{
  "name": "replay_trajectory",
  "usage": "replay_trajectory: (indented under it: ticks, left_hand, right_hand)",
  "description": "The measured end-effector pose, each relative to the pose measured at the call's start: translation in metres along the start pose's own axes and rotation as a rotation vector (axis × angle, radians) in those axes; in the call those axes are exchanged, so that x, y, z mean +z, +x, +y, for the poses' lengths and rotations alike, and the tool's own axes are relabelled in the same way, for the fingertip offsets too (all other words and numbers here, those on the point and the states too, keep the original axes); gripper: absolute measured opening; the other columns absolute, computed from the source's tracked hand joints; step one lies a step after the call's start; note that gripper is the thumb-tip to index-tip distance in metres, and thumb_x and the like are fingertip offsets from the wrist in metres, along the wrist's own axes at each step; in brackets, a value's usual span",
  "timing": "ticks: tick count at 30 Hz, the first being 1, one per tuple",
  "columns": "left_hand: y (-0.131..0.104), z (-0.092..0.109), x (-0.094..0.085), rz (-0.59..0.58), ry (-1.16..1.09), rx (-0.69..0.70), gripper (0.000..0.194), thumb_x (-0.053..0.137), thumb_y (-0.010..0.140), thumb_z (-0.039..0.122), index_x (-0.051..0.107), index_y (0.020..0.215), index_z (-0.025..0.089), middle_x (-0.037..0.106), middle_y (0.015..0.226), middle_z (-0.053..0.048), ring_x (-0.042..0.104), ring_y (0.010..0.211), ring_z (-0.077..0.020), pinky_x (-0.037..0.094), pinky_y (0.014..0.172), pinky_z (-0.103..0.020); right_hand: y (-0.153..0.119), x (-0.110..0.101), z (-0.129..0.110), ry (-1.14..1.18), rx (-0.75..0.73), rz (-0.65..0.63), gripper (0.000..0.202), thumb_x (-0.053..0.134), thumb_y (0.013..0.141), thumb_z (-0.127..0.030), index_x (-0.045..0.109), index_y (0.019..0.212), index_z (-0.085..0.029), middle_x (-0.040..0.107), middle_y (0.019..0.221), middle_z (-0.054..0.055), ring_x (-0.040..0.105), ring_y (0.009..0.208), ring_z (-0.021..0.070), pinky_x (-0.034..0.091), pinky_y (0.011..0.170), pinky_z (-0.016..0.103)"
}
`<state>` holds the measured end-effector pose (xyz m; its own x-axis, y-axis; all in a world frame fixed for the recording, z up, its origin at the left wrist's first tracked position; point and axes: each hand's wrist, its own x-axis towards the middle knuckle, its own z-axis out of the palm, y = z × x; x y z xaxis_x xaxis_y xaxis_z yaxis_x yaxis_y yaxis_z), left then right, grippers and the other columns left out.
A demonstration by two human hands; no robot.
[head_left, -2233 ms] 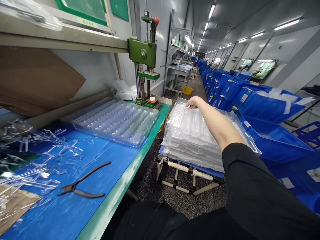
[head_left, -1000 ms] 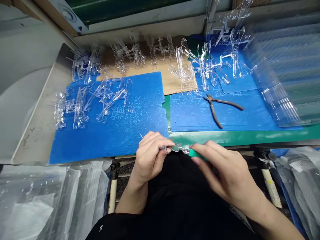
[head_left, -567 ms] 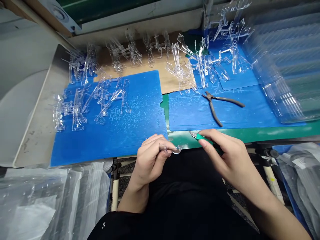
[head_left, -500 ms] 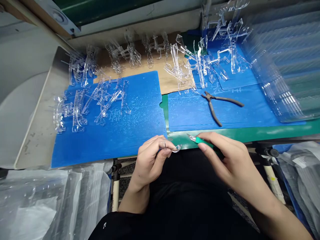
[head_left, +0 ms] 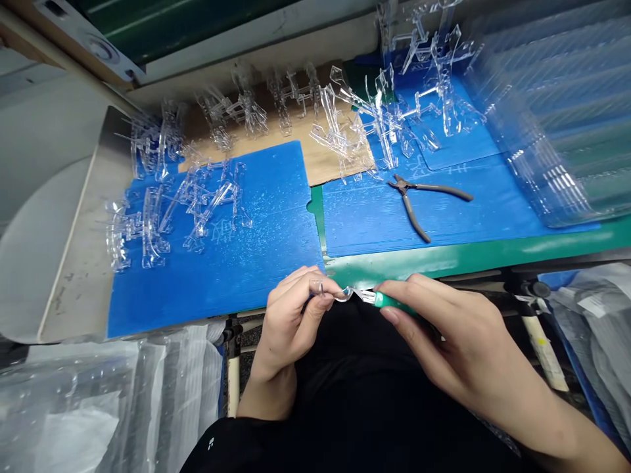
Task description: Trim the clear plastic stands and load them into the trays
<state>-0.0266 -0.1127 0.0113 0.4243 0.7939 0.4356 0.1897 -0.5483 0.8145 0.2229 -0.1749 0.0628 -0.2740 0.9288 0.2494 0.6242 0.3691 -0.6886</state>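
Between the thumb and fingers of my left hand (head_left: 293, 315) is a small clear plastic part (head_left: 345, 295); its curved end sticks out to the right and the rest is mostly hidden by the fingers. My right hand (head_left: 444, 335) is closed around the green handle of a utility knife (head_left: 379, 299). The knife's blade points left, right at the curved end of the plastic part; whether it touches cannot be made out. Both hands are just in front of the table's green edge, above my dark clothing.
Diagonal cutters (head_left: 411, 197) lie with handles spread on the right blue sheet (head_left: 355, 223). Clear plastic mouldings (head_left: 152, 226) lie on the left blue sheet (head_left: 266, 263) and on cardboard (head_left: 315, 171). Stacked clear trays (head_left: 562, 131) stand at right; bagged material (head_left: 123, 394) is at lower left.
My right hand has brought the knife left and slightly down, so its blade is now at the plastic part's end. The left hand keeps its pinch. The view has shifted slightly.
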Motion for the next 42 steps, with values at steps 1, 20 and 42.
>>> replay_trajectory:
  ticks: [1, 20, 42]
  left_hand:
    - [0.0, 0.001, 0.0, -0.003, 0.002, 0.005, 0.016, 0.058, 0.114, 0.022, 0.072, 0.107, 0.02, 0.067, 0.079, -0.002, 0.06, 0.07, -0.0162, 0.045, 0.071, -0.035]
    - [-0.01, 0.005, 0.009, -0.129, -0.5, -0.245, 0.036, 0.045, 0.12, 0.037, 0.072, 0.107, 0.017, 0.064, 0.084, -0.004, 0.056, 0.071, -0.0146, 0.043, 0.066, -0.028]
    - [-0.011, 0.001, 0.01, -0.172, -0.504, -0.115, 0.032, 0.048, 0.118, 0.036, 0.066, 0.098, 0.019, 0.064, 0.084, -0.006, 0.059, 0.076, -0.019, 0.044, 0.073, -0.033]
  right_hand:
    - [0.0, 0.0, 0.0, 0.003, 0.002, -0.008, 0.01, 0.063, 0.113, -0.02, 0.066, 0.121, -0.026, 0.065, 0.085, -0.001, 0.06, 0.066, 0.015, 0.043, 0.062, 0.031]
    - [0.014, 0.018, 0.015, 0.223, -0.074, 0.053, 0.025, 0.063, 0.112, -0.013, 0.064, 0.134, -0.024, 0.076, 0.111, 0.004, 0.073, 0.093, 0.0177, 0.055, 0.083, 0.029]
    - [0.002, 0.02, 0.001, 0.333, -0.125, -0.082, 0.03, 0.054, 0.111, -0.006, 0.061, 0.137, -0.019, 0.067, 0.107, 0.006, 0.066, 0.094, 0.018, 0.054, 0.082, 0.03]
